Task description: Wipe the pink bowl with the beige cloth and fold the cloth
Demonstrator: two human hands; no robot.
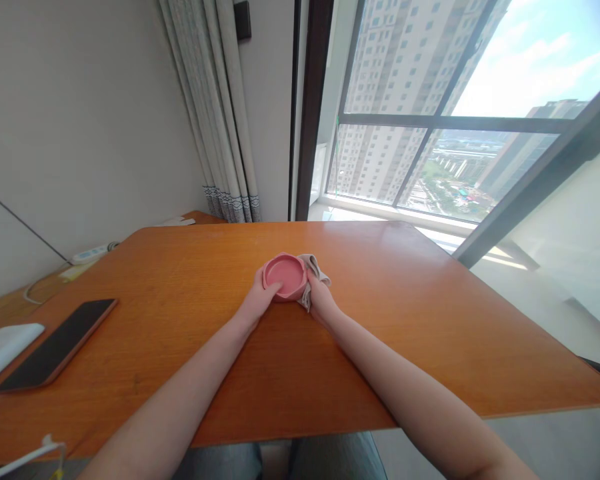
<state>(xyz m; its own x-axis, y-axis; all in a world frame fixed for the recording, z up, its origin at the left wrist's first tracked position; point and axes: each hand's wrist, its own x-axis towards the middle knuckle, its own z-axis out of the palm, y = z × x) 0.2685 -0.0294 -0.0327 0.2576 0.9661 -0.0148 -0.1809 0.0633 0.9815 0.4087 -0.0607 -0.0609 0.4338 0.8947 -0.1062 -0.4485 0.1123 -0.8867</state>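
A small pink bowl [286, 272] with a wavy rim is held over the middle of the wooden table, its hollow side facing me. My left hand [259, 299] grips it at the left, the thumb over the lower rim and the fingers hidden behind. At the bowl's right side, my right hand [323, 299] is closed on a greyish-beige cloth [316, 267], which is pressed against the outer rim. Part of the cloth sticks up beyond the hand, and a corner hangs below the bowl.
The wooden table [380, 320] spreads out around both arms. At left lie a dark phone [60, 343] with a reddish edge and a white object [7, 347]. A power strip [90, 254] sits by the wall, a white cable [25, 460] at the front left corner. Beyond are a curtain [220, 113] and windows.
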